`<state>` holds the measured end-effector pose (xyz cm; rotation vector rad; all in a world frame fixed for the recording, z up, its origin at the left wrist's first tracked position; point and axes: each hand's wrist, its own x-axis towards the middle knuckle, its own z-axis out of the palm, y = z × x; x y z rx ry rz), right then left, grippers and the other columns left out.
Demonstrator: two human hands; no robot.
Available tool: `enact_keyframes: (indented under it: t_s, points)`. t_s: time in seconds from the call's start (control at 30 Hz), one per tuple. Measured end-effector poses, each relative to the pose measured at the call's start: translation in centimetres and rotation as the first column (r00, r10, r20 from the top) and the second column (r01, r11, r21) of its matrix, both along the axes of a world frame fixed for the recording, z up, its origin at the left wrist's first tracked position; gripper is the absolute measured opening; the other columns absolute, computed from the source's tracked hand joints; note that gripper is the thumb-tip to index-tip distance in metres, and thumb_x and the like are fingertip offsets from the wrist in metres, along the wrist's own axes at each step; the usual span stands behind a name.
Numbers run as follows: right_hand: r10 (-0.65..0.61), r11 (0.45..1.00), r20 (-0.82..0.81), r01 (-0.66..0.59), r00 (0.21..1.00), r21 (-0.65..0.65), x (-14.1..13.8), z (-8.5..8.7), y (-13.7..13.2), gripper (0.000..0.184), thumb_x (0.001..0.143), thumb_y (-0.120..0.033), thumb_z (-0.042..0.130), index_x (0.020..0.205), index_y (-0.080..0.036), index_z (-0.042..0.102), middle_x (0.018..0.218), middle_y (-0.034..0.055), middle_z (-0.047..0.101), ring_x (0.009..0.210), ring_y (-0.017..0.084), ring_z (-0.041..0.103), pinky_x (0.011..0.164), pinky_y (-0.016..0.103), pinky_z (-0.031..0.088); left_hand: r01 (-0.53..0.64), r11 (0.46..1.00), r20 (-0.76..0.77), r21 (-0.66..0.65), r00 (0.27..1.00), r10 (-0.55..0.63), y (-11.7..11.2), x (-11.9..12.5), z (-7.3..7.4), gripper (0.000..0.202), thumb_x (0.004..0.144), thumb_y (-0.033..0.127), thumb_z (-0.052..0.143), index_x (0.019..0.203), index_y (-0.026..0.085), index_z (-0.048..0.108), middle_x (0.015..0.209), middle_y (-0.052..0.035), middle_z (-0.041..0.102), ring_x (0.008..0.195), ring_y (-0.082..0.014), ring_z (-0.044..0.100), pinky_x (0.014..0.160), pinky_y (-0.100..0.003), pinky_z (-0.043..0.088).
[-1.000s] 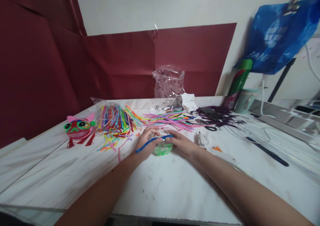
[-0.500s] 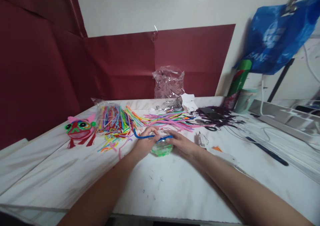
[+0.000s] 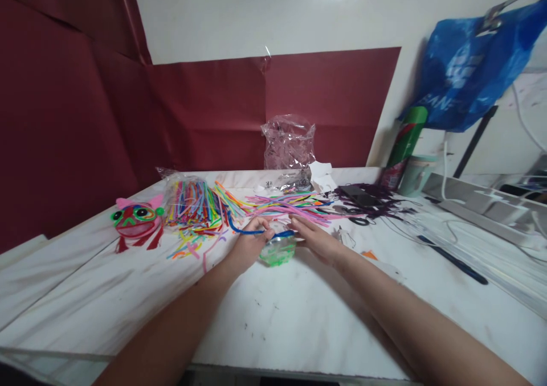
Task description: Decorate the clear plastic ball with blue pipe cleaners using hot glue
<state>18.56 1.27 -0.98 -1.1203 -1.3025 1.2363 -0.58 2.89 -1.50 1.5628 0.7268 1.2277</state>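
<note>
A blue pipe cleaner (image 3: 236, 226) lies bent across the top of a clear, rounded plastic piece with green along its lower part (image 3: 277, 254); its exact kind is hard to make out. My left hand (image 3: 251, 242) is closed at the left side, thumb and fingers pinching the pipe cleaner against the clear piece. One end of the pipe cleaner sticks out and curves up beyond that hand. At the right side, my right hand (image 3: 317, 241) is open, its fingers stretched toward the pipe cleaner's other end. Whether its fingertips touch the piece is unclear.
Colourful pipe cleaners (image 3: 194, 204) lie bagged and loose behind my hands. A red-and-pink mask-like craft (image 3: 135, 222) stands left. A glue gun (image 3: 344, 238), scissors (image 3: 359, 221), dark phone (image 3: 359, 196), cup (image 3: 416, 175) and power strip (image 3: 496, 212) are to the right.
My right hand has loosened from the blue pipe cleaner's right end, its fingers straightening and shifting slightly right. My left hand keeps its hold in about the same place.
</note>
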Motion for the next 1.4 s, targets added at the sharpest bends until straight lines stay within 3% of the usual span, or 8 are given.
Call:
enact_keyframes:
  t_s: [0.23,0.33,0.57,0.7,0.87,1.13,1.23,1.4]
  points:
    - [-0.171,0.971,0.08,0.154,0.982,0.182,2.9,5.1,-1.4,0.046,0.079,-0.05,0.061,0.114,-0.022,0.061,0.127,0.0095,0.061,0.115,0.027,0.056,0.096,0.04,0.045,-0.014,1.0,0.0,-0.003,1.0,0.014,0.5,0.0,-0.5,0.022,0.072,0.032,0.067,0.076,0.02,0.049,0.097,0.0007,0.06,0.062,-0.0079,0.047,0.059,-0.021,0.034]
    - [-0.243,0.94,0.327,0.138,0.913,0.311,4.9,6.2,-2.8,0.043,0.078,-0.048,0.059,0.11,-0.019,0.064,0.119,0.0113,0.066,0.109,0.028,0.061,0.096,0.042,0.045,-0.031,1.0,0.008,-0.002,0.999,0.031,0.5,0.2,-0.5,0.023,0.071,0.031,0.068,0.075,0.019,0.049,0.107,-0.0007,0.059,0.069,-0.0095,0.051,0.062,-0.022,0.036]
    - [-0.334,0.938,0.883,0.021,0.329,0.347,12.3,2.3,-5.6,0.052,0.077,-0.043,0.055,0.118,-0.012,0.061,0.12,0.0204,0.063,0.107,0.033,0.061,0.091,0.044,0.048,-0.063,0.998,0.011,0.016,0.998,0.063,-0.2,0.4,0.2,0.021,0.071,0.033,0.067,0.073,0.021,0.05,0.089,-0.0014,0.063,0.093,-0.0183,0.057,0.075,-0.026,0.04]
    - [-0.208,0.957,0.958,-0.16,0.199,0.241,14.4,-0.7,-7.0,0.042,0.072,-0.034,0.061,0.109,-0.015,0.066,0.113,0.0192,0.067,0.102,0.033,0.063,0.088,0.044,0.05,-0.087,0.996,-0.006,-0.005,0.996,0.087,-0.3,0.5,0.4,0.022,0.07,0.032,0.067,0.072,0.021,0.048,0.077,0.0012,0.06,0.081,-0.0165,0.056,0.07,-0.025,0.039]
    - [-0.288,0.923,0.926,-0.187,0.244,0.337,14.8,-3.1,-6.7,0.052,0.065,-0.016,0.057,0.117,-0.016,0.061,0.121,0.0167,0.063,0.11,0.031,0.058,0.09,0.042,0.048,-0.109,0.994,0.012,-0.016,0.994,0.109,-0.1,0.4,0.4,0.022,0.068,0.032,0.068,0.068,0.02,0.05,0.08,0.0003,0.061,0.086,-0.017,0.056,0.073,-0.025,0.039]
    - [-0.411,0.858,0.876,-0.219,0.251,0.465,14.6,-3.2,-6.2,0.027,0.061,-0.009,0.052,0.085,-0.018,0.062,0.091,0.0122,0.066,0.088,0.029,0.059,0.079,0.038,0.048,-0.12,0.992,0.048,-0.049,0.991,0.122,-0.2,0.7,0.4,0.023,0.065,0.03,0.07,0.069,0.02,0.05,0.065,0.0055,0.05,0.062,-0.0102,0.047,0.061,-0.021,0.037]
    - [-0.499,0.797,0.778,-0.15,0.381,0.584,13.7,-2.3,-7.2,0.024,0.071,-0.021,0.053,0.095,-0.018,0.059,0.095,0.0138,0.065,0.089,0.029,0.059,0.077,0.04,0.05,-0.125,0.991,0.055,-0.042,0.99,0.127,-0.2,1.0,0.3,0.022,0.065,0.03,0.07,0.069,0.02,0.05,0.065,0.0055,0.05,0.061,-0.0101,0.046,0.06,-0.021,0.037]
    - [-0.404,0.818,0.645,-0.059,0.649,0.573,8.8,0.4,-9.6,0.018,0.084,-0.031,0.045,0.088,-0.023,0.06,0.079,0.0049,0.067,0.067,0.021,0.063,0.06,0.03,0.05,-0.173,0.985,0.05,-0.013,0.984,0.173,-0.5,1.2,0.1,0.024,0.066,0.029,0.07,0.07,0.02,0.049,0.073,0.0039,0.051,0.068,-0.0117,0.048,0.064,-0.022,0.038]
